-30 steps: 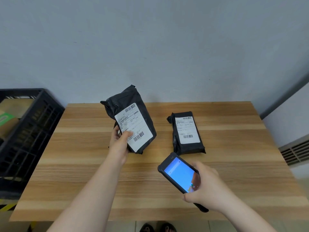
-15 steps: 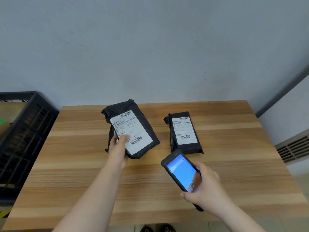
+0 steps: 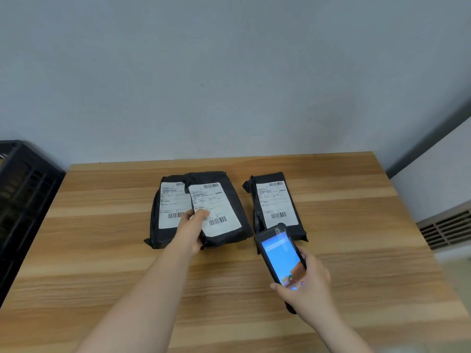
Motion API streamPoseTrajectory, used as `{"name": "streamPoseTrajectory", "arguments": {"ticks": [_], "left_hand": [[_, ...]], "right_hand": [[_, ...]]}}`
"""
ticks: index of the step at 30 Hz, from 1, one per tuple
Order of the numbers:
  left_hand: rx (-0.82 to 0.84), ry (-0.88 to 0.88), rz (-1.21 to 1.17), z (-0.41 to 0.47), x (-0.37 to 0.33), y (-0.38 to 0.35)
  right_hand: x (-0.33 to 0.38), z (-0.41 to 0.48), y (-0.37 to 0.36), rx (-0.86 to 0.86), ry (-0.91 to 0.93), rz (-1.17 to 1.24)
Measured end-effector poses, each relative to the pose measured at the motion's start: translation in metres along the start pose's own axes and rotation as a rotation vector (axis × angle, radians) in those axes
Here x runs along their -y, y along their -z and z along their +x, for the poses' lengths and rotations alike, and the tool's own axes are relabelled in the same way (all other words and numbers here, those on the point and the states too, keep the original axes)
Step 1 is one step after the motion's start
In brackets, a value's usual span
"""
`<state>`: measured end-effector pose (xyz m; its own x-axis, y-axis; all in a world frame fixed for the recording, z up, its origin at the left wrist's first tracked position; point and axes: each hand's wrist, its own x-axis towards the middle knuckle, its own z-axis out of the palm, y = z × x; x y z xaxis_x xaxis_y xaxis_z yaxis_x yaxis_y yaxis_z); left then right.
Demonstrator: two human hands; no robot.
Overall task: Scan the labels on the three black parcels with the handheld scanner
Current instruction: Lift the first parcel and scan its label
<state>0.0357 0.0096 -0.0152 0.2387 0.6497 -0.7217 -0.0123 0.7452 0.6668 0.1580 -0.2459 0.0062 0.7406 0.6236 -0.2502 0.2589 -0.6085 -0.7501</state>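
Three black plastic parcels with white barcode labels lie on the striped wooden worktop (image 3: pixel 102 250). The left parcel (image 3: pixel 165 200) is partly covered by the middle parcel (image 3: pixel 224 207), which the left hand (image 3: pixel 192 225) grips, thumb on its label. The right parcel (image 3: pixel 276 202) sits apart. One black handheld scanner (image 3: pixel 280 258), blue screen lit, is clasped in the right hand (image 3: pixel 305 289), hiding that parcel's near corner. Label text is unreadable. One black crate (image 3: pixel 23 189) is cut off at left.
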Motion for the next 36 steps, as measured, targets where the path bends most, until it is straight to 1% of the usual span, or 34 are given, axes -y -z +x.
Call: {"name": "streamPoseTrajectory", "arguments": {"ticks": [5, 10, 19, 23, 24, 26, 28, 31, 34, 36], "left_hand": [[0.059, -0.010, 0.123, 0.027, -0.005, -0.015], [0.074, -0.022, 0.241, 0.045, -0.003, -0.024], [0.066, -0.076, 0.305, 0.066, 0.006, -0.025], [0.077, -0.117, 0.399, 0.070, 0.011, -0.025], [0.068, -0.152, 0.472, 0.070, 0.012, -0.024], [0.032, -0.277, 0.647, 0.067, 0.013, -0.022], [0.004, -0.406, 0.719, 0.062, 0.011, -0.020], [-0.017, -0.511, 0.694, 0.053, 0.002, -0.011], [-0.113, -0.618, 0.671, 0.049, -0.014, 0.008], [-0.177, -0.632, 0.618, 0.051, -0.026, 0.029]], "right_hand": [[-0.005, 0.013, -0.010, -0.019, -0.032, 0.014], [-0.007, 0.021, -0.016, -0.047, -0.033, 0.016], [-0.008, 0.038, -0.025, -0.008, -0.061, 0.045], [-0.008, 0.042, -0.027, -0.020, -0.055, 0.039], [-0.008, 0.042, -0.027, -0.024, -0.050, 0.035], [-0.007, 0.042, -0.027, -0.028, -0.040, 0.027], [-0.005, 0.042, -0.026, -0.026, -0.037, 0.023], [-0.001, 0.042, -0.024, -0.025, -0.030, 0.018], [0.003, 0.040, -0.023, -0.033, -0.021, 0.007], [0.006, 0.039, -0.023, -0.029, -0.018, 0.007]]}}
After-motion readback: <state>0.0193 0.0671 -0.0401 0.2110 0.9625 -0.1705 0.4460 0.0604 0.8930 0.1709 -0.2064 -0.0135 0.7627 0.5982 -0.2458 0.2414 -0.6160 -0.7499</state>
